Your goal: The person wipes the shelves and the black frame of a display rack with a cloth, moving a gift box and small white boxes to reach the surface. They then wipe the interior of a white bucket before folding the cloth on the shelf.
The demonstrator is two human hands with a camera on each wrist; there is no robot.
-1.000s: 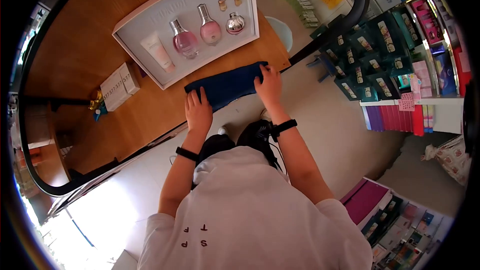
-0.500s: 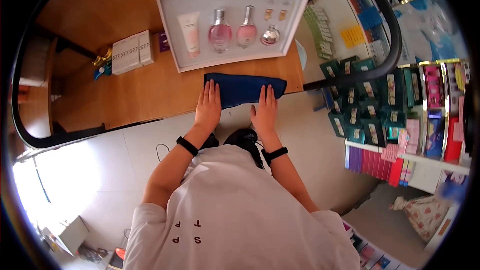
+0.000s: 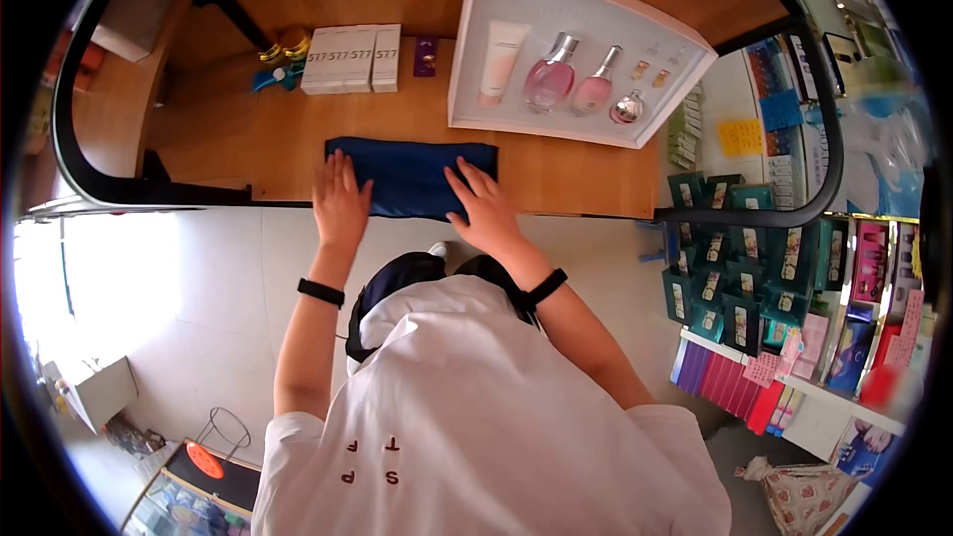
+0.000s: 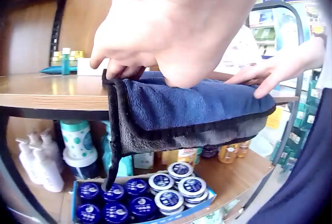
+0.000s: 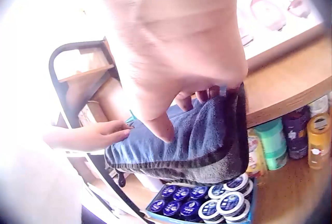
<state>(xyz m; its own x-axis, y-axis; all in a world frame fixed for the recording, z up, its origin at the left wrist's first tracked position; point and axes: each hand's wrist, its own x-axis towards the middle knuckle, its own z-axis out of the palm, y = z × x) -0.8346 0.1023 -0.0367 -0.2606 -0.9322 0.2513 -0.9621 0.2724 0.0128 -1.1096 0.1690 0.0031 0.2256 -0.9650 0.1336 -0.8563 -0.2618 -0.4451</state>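
At the edge of the shelf [image 3: 248, 139], left hand [image 3: 340, 201] and right hand [image 3: 481, 206] press flat-fingered on the towel [image 3: 412, 171], at its nine and three o'clock ends (folded already; smoothing seems left).

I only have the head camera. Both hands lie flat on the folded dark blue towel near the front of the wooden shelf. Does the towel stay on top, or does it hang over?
Observer: It hangs over. In the left wrist view the folded dark blue terry towel droops past the front edge of the wooden shelf.
Operator: What sits underneath the overhang?
Observer: A cluster of round blue-lidded tins on a lower shelf, directly below the towel, with white plastic pump bottles to their left.
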